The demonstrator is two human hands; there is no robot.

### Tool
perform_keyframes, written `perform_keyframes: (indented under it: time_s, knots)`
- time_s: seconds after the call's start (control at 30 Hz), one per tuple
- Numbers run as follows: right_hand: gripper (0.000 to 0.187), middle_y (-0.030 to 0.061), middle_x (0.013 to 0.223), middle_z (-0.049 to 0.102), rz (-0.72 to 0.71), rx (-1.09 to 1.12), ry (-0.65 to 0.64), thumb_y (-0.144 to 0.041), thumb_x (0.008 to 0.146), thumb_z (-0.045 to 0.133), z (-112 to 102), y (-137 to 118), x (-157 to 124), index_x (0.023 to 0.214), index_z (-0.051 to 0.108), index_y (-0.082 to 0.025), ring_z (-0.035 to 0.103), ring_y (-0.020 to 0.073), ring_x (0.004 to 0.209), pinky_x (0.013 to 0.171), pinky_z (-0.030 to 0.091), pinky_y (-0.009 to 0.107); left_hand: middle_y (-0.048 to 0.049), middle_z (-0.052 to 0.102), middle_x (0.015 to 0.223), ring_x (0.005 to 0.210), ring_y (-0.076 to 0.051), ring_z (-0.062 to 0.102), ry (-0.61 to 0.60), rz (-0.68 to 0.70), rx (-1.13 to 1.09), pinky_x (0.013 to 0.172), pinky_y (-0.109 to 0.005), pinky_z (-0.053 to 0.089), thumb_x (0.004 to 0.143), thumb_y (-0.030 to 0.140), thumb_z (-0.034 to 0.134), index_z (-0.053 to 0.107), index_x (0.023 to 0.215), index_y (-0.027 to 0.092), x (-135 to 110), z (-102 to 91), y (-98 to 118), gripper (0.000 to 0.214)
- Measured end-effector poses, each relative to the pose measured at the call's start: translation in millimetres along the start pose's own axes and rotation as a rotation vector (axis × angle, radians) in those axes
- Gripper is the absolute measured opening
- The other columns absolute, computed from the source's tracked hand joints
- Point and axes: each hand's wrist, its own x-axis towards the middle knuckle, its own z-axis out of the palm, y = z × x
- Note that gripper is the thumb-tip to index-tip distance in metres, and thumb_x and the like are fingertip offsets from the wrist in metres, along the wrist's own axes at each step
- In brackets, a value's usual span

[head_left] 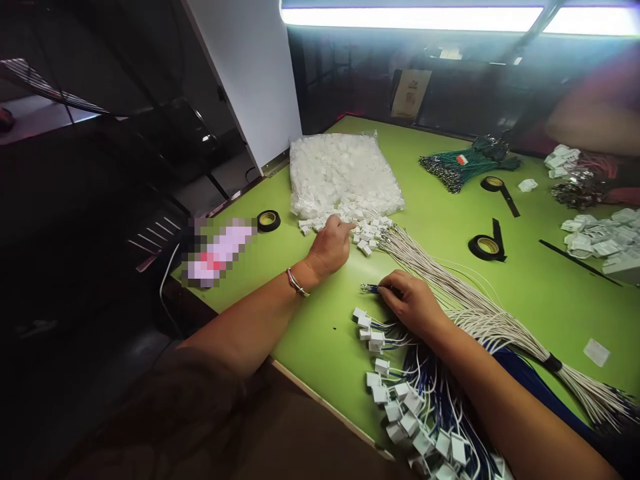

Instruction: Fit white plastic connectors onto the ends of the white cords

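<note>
My left hand [331, 248] is at the near edge of a loose pile of white plastic connector housings [369, 230]. Its fingers are curled, and their tips are hidden, so anything in them does not show. My right hand [411, 300] pinches a few blue wires [371, 289], whose metal terminals stick out to the left past the thumb and finger. Just behind it, a bundle of white wires [440, 273] runs to the lower right. Below the right wrist lie several wired white connectors [410, 423] with white and blue leads.
A clear bag of white housings [345, 170] sits behind the pile. Tape rolls [269, 220] [486, 248] [493, 184] lie on the green table [310, 333]. Green wires [465, 163] are at the back, more white housings [600, 237] at right. A blurred person's arm [600, 113] shows at upper right.
</note>
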Motion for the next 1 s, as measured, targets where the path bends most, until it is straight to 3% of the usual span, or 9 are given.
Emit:
perform_keyframes:
  time_s: [0.13,0.23,0.33,0.43,0.7,1.0]
  knots:
    - [0.013,0.0023,0.070,0.064,0.109,0.118,0.043,-0.029,0.079,0.058,-2,3,1,0.072,0.063,-0.019,0.057,0.0145,0.065,0.064,0.044,0.026,-0.0050,0.054,0.089,0.069,-0.010,0.057,0.004,-0.086,-0.482,0.067,-0.026,0.052,0.079,0.013,0.057,0.068,0.092,0.012,-7,-6.4,15,0.017]
    - [0.019,0.0020,0.066,0.064,0.218,0.227,0.067,-0.035,0.078,0.058,-4,3,2,0.071,0.063,-0.018,0.055,0.0136,0.060,0.059,0.044,0.026,-0.0035,0.057,0.078,0.057,-0.007,0.055,-0.108,-0.189,-0.860,0.050,-0.021,0.048,0.077,0.021,0.063,0.066,0.089,0.010,-17,-10.3,33,0.017]
    - [0.022,0.0015,0.064,0.063,0.309,0.331,0.111,-0.038,0.080,0.055,-5,3,2,0.073,0.060,-0.018,0.052,0.0119,0.055,0.054,0.042,0.025,-0.0006,0.057,0.061,0.053,-0.008,0.055,-0.265,-0.322,-1.149,0.049,-0.020,0.047,0.075,0.027,0.068,0.064,0.087,0.008,-27,-11.9,45,0.023]
    - [0.023,0.0003,0.061,0.061,0.350,0.382,0.163,-0.040,0.080,0.056,-5,3,2,0.075,0.058,-0.018,0.049,0.0107,0.050,0.050,0.040,0.024,-0.0008,0.059,0.067,0.055,-0.006,0.057,-0.357,-0.473,-1.343,0.052,-0.018,0.046,0.072,0.029,0.071,0.064,0.088,0.008,-33,-9.3,48,0.027]
    - [0.021,0.0039,0.070,0.069,0.274,0.418,0.251,-0.036,0.075,0.061,-8,-6,-1,0.074,0.069,-0.017,0.059,0.0147,0.062,0.060,0.047,0.027,0.0002,0.058,0.064,0.050,-0.002,0.051,-0.519,-0.624,-1.414,0.048,-0.014,0.036,0.070,0.031,0.075,0.062,0.083,0.008,-36,1.5,44,0.029]
    - [0.013,-0.0001,0.058,0.063,0.201,0.258,0.319,-0.024,0.074,0.058,-3,-8,-4,0.069,0.068,-0.017,0.050,0.0097,0.050,0.049,0.039,0.022,-0.0001,0.058,0.062,0.048,-0.002,0.050,-0.610,-0.656,-1.428,0.045,-0.013,0.033,0.067,0.031,0.077,0.061,0.083,0.008,-38,5.9,44,0.033]
